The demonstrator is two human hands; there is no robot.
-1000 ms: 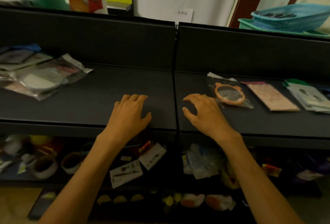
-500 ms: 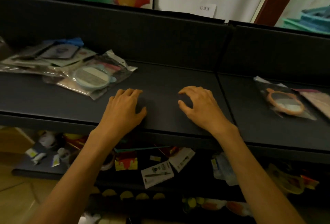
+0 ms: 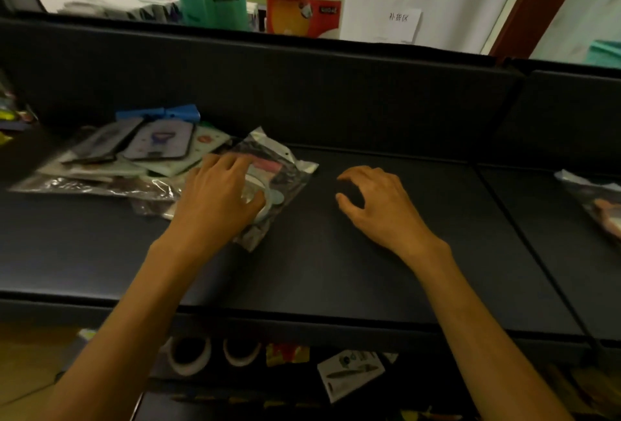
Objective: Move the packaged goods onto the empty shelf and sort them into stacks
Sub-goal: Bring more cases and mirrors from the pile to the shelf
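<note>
Left hand [image 3: 220, 204], fingers spread, rests flat on a bagged round mirror [image 3: 268, 185] beside the packet pile [image 3: 127, 158] to its left. Likely light, slippery film; best pinched at the bag's edge. Right hand [image 3: 379, 209], loosely curled, holds nothing over the shelf [image 3: 336, 269].

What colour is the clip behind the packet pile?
Blue clip, clearest in the head view.

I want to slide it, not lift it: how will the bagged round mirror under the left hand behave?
The bagged mirror probably slides easily: glossy film on a smooth shelf. Its loose edges look floppy; the round disc inside seems stiff and possibly fragile. The left hand rests on it.
</note>
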